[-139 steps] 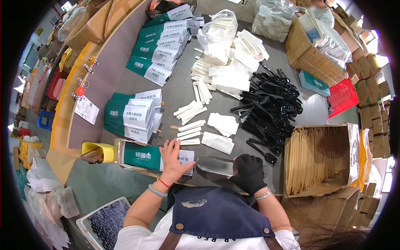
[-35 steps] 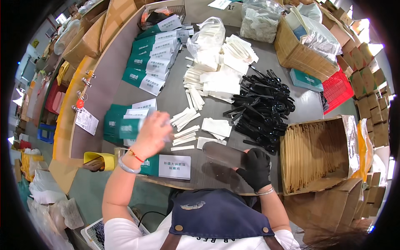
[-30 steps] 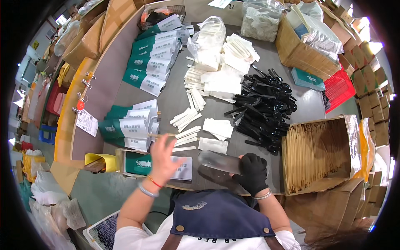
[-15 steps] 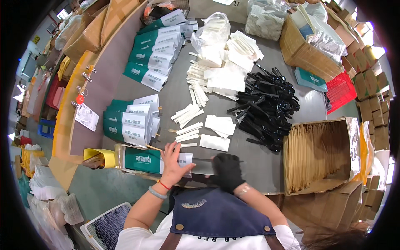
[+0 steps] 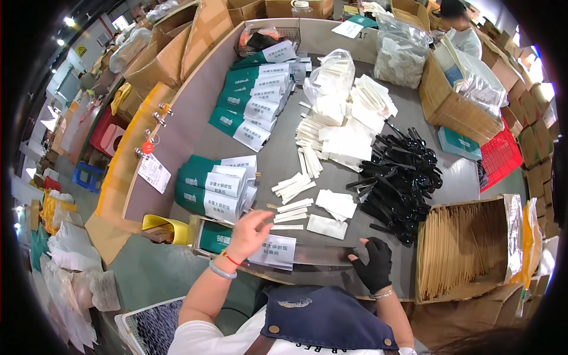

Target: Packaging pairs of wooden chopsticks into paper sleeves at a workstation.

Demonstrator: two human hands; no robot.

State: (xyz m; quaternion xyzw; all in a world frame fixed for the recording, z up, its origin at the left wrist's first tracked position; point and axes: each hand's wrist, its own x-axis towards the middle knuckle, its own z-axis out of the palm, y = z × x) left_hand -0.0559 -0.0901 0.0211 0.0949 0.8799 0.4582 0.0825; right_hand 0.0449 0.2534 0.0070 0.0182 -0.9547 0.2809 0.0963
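A green-and-white printed paper sleeve (image 5: 278, 251) lies at the table's front edge, its green end in a shallow box-like holder (image 5: 197, 235). My left hand (image 5: 247, 235) is over the sleeve, fingers partly bent and apart, with nothing visible in them. A flat, dark, shiny strip (image 5: 325, 255) runs from the sleeve's right end toward my right hand (image 5: 374, 265). That hand wears a black fingerless glove; its thumb is by the strip's end and its fingers are apart. Just beyond my left hand lie white paper-wrapped sticks (image 5: 291, 210) and white packets (image 5: 327, 226).
Stacks of green-and-white sleeves (image 5: 216, 186) stand at the left. Black plastic spoons (image 5: 396, 183) are heaped right of centre. A carton of thin wooden sticks (image 5: 461, 251) stands at the right, a yellow container (image 5: 167, 229) at the left edge. Another person (image 5: 464, 35) is at the far right.
My right hand has moved right, away from the sleeve, and its fingers have spread. My left hand has lifted slightly, and more of the sleeve's white end shows. The view has shifted.
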